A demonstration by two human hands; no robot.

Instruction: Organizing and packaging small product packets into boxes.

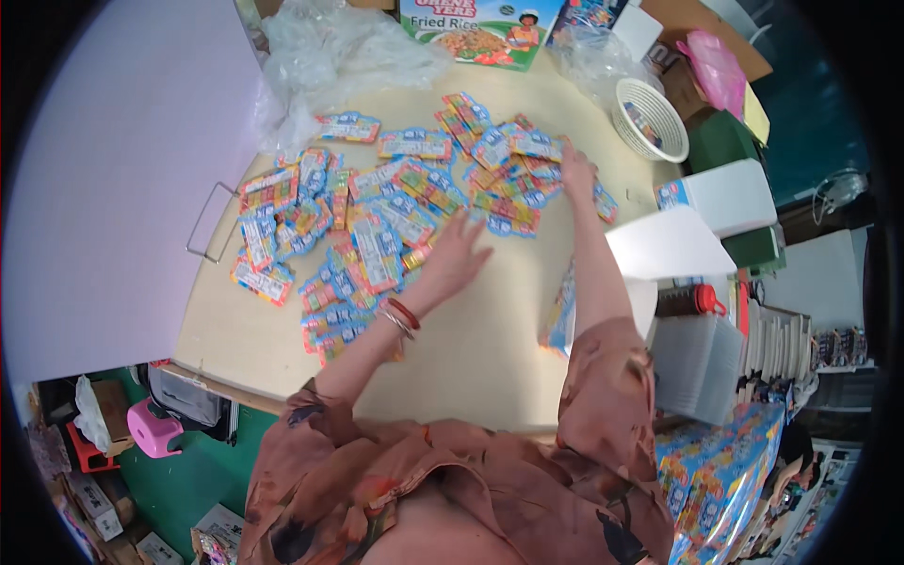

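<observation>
- Blue, red and yellow flat packets (403, 218) lay scattered across the pale cream table (471, 358).
- The left hand (456, 259), fingers spread, was beside the middle packets.
- The right hand (578, 176) was at the right-hand packets; whether it pinched one could not be told.

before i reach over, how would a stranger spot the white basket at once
Start at the pale table, which bears a spread of colourful packets. Go to its far right part, beyond the right hand, to a round white basket with an openwork wall. Its stiff, open-topped round form sets it apart from the crumpled clear plastic beside it.
</observation>
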